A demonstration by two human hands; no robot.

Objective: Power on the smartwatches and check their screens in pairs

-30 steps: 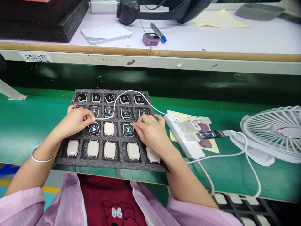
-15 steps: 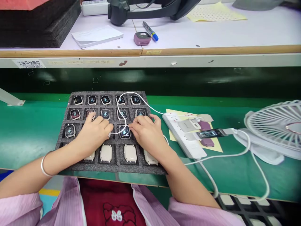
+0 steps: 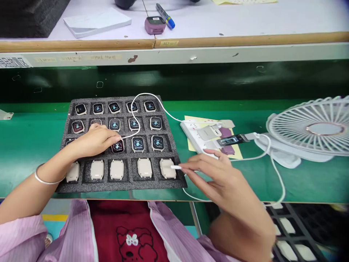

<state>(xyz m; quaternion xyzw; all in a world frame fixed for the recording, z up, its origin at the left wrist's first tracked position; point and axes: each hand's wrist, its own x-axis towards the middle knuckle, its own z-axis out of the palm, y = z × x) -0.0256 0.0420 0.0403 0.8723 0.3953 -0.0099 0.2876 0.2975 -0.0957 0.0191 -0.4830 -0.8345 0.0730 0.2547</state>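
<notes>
Watches (image 3: pixel 137 144), squarish, dark lit screens (image 3: pixel 157 143), beige cases (image 3: pixel 144 167), front row face-down

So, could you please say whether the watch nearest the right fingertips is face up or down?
Face down: the watch shows its pale back, no screen.

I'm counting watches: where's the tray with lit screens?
In the head view, the foam tray sits left of centre on the bench, beneath the left hand, left of the power strip.

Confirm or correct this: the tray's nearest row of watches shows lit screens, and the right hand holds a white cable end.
Not lit screens: the head view shows the nearest row of watches beige side up. The right hand does hold a white cable end.
</notes>
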